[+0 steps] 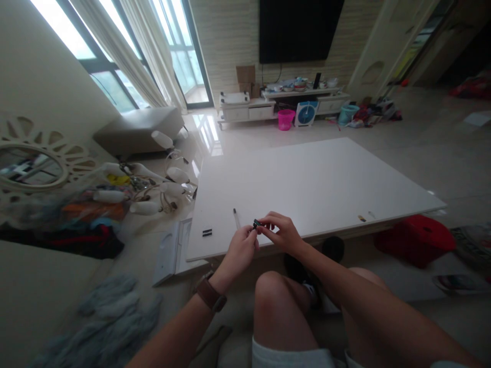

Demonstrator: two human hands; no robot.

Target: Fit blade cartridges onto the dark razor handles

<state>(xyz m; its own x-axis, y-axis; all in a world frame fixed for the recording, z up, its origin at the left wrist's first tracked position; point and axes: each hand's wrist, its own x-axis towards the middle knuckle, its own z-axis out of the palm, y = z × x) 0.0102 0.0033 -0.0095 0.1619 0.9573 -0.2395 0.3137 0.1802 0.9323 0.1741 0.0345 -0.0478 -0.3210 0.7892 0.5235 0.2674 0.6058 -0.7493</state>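
Note:
Both of my hands meet over the near edge of a large white tabletop (299, 179). Between the fingertips is a small black piece (257, 223), too small for me to tell its kind. My left hand (242, 246) is closed around its lower end, and my right hand (282, 231) pinches it from the right. Just beyond the left hand lies a thin pale stick with a dark tip (236, 217). Two short black pieces (207, 232) rest side by side on the left part of the tabletop.
On the near right of the tabletop are a small yellow-and-black item (361, 218) and a clear thin piece (372, 214). A red stool (416, 240) stands by the right edge. Lamp arms with white shades (178, 175) crowd the left side. My knees are below the near edge.

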